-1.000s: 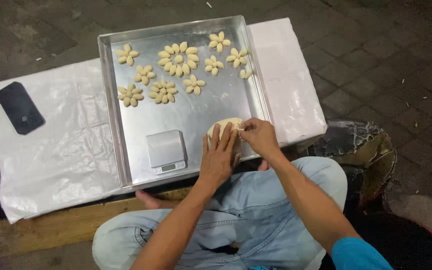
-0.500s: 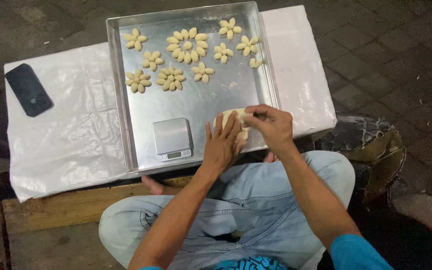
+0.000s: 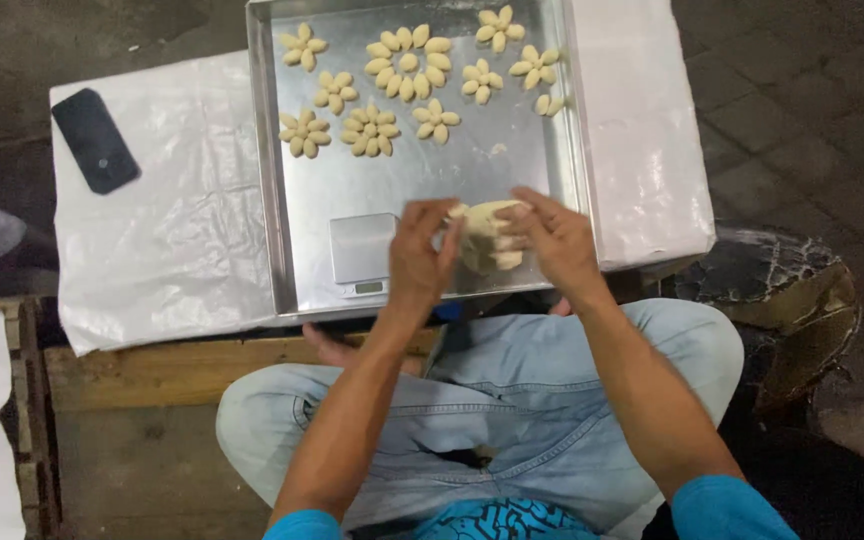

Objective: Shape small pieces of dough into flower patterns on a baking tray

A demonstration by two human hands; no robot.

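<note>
A pale, lumpy ball of dough (image 3: pixel 487 240) is sitting between both hands, just above the near edge of a metal tray (image 3: pixel 512 170). The left hand (image 3: pixel 420 258) and right hand (image 3: pixel 556 240) are gripping it from either side, fingers curled around it. Both forearms are reaching forward over crossed legs in jeans.

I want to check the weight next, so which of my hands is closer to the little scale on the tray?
Left. The left hand sits right beside the scale, at its right edge. The right hand is farther right, beyond the dough lump that both hands hold.
</note>
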